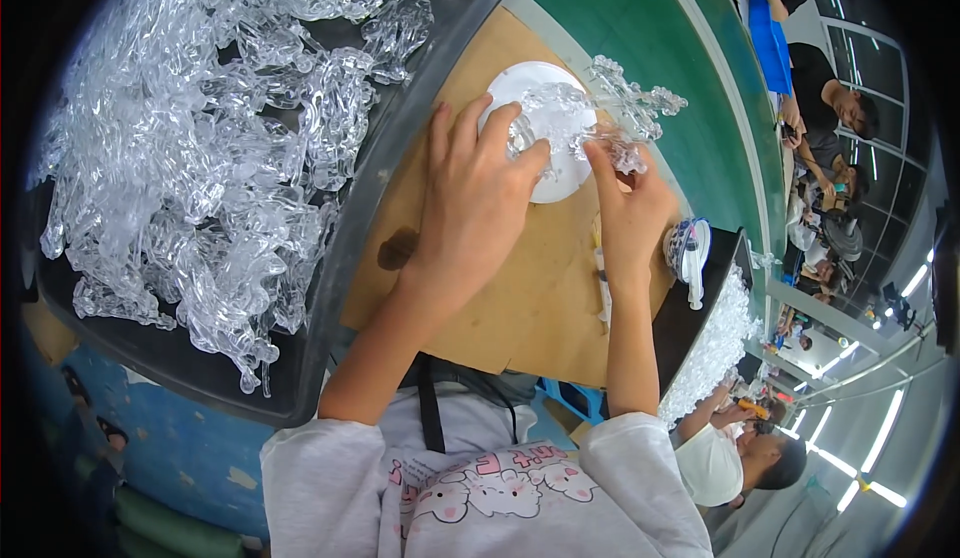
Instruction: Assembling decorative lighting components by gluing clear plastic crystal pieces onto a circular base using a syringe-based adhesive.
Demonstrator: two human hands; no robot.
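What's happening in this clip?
A person is handling clear, shiny, knobbly pieces with two bare hands. The right hand pinches a clear, branching, knobbly cluster beside a round white dish; the left hand spreads over the dish's left side, its exact grip unclear. The dish sits on flat brown cardboard. To the left, a large black tray holds a heap of clear, glossy pieces.

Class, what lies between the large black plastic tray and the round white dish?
In the head view, a flat brown sheet, partly covered by the person's left hand.
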